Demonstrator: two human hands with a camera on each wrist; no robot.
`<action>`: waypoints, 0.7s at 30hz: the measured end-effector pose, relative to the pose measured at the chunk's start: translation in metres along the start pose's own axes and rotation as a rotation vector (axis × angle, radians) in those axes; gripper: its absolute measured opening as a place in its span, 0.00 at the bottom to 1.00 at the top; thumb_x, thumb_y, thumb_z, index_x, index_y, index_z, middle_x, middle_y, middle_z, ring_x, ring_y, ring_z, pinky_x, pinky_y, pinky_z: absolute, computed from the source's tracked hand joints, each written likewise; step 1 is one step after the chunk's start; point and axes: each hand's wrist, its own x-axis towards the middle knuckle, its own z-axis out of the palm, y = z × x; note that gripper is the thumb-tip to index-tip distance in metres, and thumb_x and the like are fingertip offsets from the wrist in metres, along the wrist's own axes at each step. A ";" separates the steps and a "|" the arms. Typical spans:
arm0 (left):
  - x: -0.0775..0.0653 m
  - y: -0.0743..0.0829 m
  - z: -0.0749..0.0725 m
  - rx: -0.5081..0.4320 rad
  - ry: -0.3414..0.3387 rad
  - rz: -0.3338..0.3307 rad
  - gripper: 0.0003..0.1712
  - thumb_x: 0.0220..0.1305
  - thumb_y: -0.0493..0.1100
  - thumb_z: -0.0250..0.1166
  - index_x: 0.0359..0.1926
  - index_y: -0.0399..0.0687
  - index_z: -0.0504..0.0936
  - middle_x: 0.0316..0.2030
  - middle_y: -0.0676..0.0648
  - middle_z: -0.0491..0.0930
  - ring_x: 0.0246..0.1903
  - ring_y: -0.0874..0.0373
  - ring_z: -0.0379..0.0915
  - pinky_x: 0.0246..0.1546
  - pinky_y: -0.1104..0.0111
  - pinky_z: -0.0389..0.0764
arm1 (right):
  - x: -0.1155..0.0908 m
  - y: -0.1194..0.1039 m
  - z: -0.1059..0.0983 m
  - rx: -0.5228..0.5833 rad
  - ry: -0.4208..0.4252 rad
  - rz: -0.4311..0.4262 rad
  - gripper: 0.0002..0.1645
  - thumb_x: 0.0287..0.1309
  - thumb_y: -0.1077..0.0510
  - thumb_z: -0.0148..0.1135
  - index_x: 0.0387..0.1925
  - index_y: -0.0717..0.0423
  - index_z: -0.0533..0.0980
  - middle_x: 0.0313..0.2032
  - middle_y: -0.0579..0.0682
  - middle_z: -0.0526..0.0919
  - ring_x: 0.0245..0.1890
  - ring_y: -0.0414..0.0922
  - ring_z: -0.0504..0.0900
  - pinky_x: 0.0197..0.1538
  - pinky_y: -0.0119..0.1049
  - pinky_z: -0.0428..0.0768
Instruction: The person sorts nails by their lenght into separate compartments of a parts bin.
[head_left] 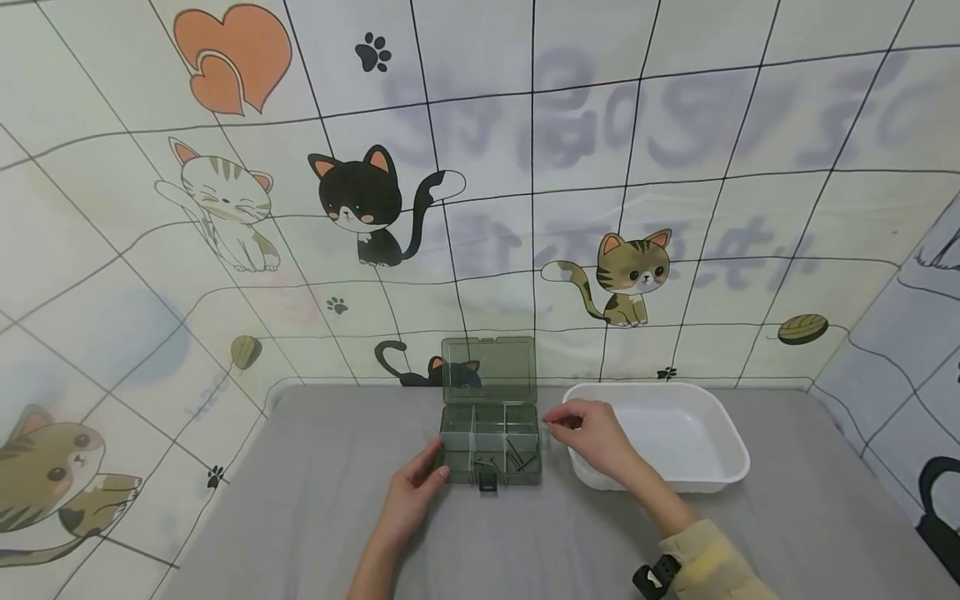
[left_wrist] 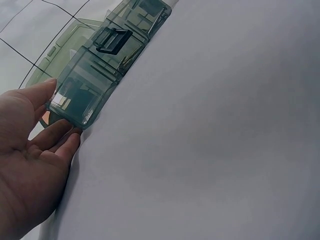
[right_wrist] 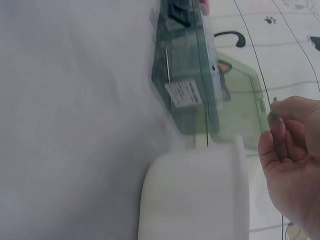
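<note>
A translucent grey-green compartment box (head_left: 491, 444) stands on the table with its lid (head_left: 489, 371) raised against the back wall. Long dark screws (head_left: 516, 455) lie in its front right compartment, and smaller ones in the front middle one. My left hand (head_left: 412, 492) holds the box's left side, thumb at the front corner; the left wrist view shows the fingers (left_wrist: 60, 136) at the lower corner. Just right of the box, my right hand (head_left: 592, 433) pinches a small screw (right_wrist: 274, 100) between thumb and forefinger, mostly hidden by the fingertips, above the white tray's left rim.
A white plastic tray (head_left: 731, 437) stands close to the right of the box. Grey cloth (head_left: 300, 500) covers the table. Behind it hangs a wall sheet (head_left: 480, 225) printed with cats and grid lines. A black latch (head_left: 487, 481) hangs at the box's front.
</note>
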 end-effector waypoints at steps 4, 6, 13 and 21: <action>0.001 -0.001 0.000 0.002 0.004 -0.001 0.30 0.74 0.44 0.65 0.73 0.43 0.71 0.73 0.39 0.67 0.73 0.41 0.59 0.70 0.52 0.65 | 0.000 -0.005 0.011 0.010 -0.008 -0.019 0.06 0.60 0.69 0.69 0.39 0.61 0.87 0.35 0.50 0.87 0.34 0.41 0.82 0.36 0.32 0.82; 0.001 0.000 0.000 -0.010 0.008 -0.015 0.30 0.73 0.43 0.65 0.73 0.45 0.72 0.73 0.41 0.67 0.74 0.43 0.58 0.70 0.53 0.65 | 0.002 -0.008 0.017 0.015 -0.016 -0.023 0.06 0.60 0.68 0.69 0.39 0.60 0.87 0.36 0.50 0.87 0.34 0.40 0.81 0.36 0.32 0.82; 0.001 -0.001 -0.001 -0.007 0.007 -0.007 0.30 0.74 0.44 0.65 0.73 0.45 0.71 0.73 0.40 0.67 0.73 0.42 0.59 0.70 0.53 0.66 | 0.006 -0.018 0.044 0.032 -0.036 -0.070 0.06 0.58 0.69 0.69 0.37 0.61 0.87 0.34 0.48 0.87 0.31 0.38 0.80 0.35 0.32 0.81; 0.001 -0.001 0.000 0.000 0.010 -0.005 0.30 0.74 0.43 0.64 0.73 0.44 0.71 0.72 0.39 0.67 0.73 0.41 0.60 0.70 0.52 0.66 | 0.010 -0.023 0.071 0.009 -0.070 -0.061 0.08 0.60 0.70 0.68 0.37 0.57 0.87 0.33 0.44 0.85 0.30 0.36 0.78 0.33 0.30 0.80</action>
